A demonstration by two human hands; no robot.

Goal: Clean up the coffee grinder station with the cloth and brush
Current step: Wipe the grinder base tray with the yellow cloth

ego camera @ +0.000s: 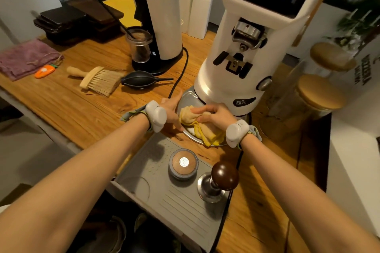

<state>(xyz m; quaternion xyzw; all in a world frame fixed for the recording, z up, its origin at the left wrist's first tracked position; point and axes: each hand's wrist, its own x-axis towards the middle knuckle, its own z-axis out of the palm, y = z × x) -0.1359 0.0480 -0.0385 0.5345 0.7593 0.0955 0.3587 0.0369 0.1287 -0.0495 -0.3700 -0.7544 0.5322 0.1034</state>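
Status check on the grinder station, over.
Right hand gripping yellow cloth on grinder tray. Left hand steadying tray edge. Brush untouched on counter.

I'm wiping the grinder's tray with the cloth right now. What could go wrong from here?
The right hand presses the yellow cloth on the metal tray while the left hand braces its edge; a hard push could shift the tray. The cloth's loose corner hangs over the rim, so grounds might spill onto the counter. The tamper stands close behind the right wrist.

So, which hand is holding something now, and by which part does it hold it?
The right hand grips the yellow cloth by its bunched upper part, pressed on the metal tray. The left hand holds nothing; it rests at the tray's edge.
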